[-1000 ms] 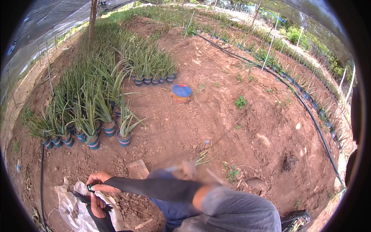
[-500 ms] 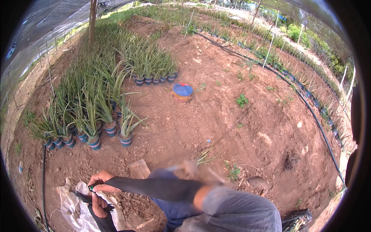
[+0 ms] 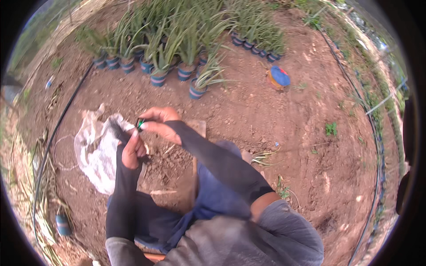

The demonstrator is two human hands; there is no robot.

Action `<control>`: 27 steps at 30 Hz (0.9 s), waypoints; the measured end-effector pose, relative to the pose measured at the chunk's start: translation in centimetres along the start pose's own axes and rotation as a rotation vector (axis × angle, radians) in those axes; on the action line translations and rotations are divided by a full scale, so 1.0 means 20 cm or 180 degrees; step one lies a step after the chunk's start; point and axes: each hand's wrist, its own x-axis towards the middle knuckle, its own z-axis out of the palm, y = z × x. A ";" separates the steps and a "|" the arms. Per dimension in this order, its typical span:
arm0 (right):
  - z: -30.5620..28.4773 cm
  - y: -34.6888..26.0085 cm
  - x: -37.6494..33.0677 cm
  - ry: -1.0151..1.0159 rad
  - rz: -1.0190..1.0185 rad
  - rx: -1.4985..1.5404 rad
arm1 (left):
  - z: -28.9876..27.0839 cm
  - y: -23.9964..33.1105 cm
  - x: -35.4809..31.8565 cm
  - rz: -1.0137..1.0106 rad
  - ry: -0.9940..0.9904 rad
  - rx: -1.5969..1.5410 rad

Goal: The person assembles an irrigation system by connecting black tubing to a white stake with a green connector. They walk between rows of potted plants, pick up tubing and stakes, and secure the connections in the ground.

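By the white sack [image 3: 100, 170], R hand [image 3: 163, 124] pinches sml green-black bit [image 3: 140, 124], L hand [image 3: 132, 150] grips dark bundle [image 3: 117, 127]; slack pinch cld drop the bit imo.

Head camera, fisheye, left of worn pair | sat above, on the near side and right of the white sack [image 3: 94, 153] | faced steeply down, slightly forward | left hand [image 3: 132, 153] and right hand [image 3: 169, 122] were close, sack-side; potted plants [image 3: 186, 46] beyond the sack lay farther.
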 end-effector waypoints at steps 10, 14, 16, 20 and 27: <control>0.12 -0.11 0.00 0.0041 0.0456 -0.0301 | -0.01 0.08 -0.10 0.0068 0.0144 -0.0301; 0.11 -0.13 -0.01 0.0070 0.0567 -0.0175 | 0.03 0.08 -0.10 0.0094 0.0347 -0.0235; 0.11 -0.12 -0.01 0.0030 0.0527 -0.0132 | 0.02 0.07 -0.10 0.0138 0.0318 -0.0177; 0.09 -0.10 -0.01 0.0015 0.0419 -0.0174 | 0.01 0.07 -0.08 0.0097 0.0259 -0.0172; 0.11 -0.10 0.00 0.0006 0.0338 -0.0163 | -0.02 0.07 -0.06 0.0096 0.0180 -0.0210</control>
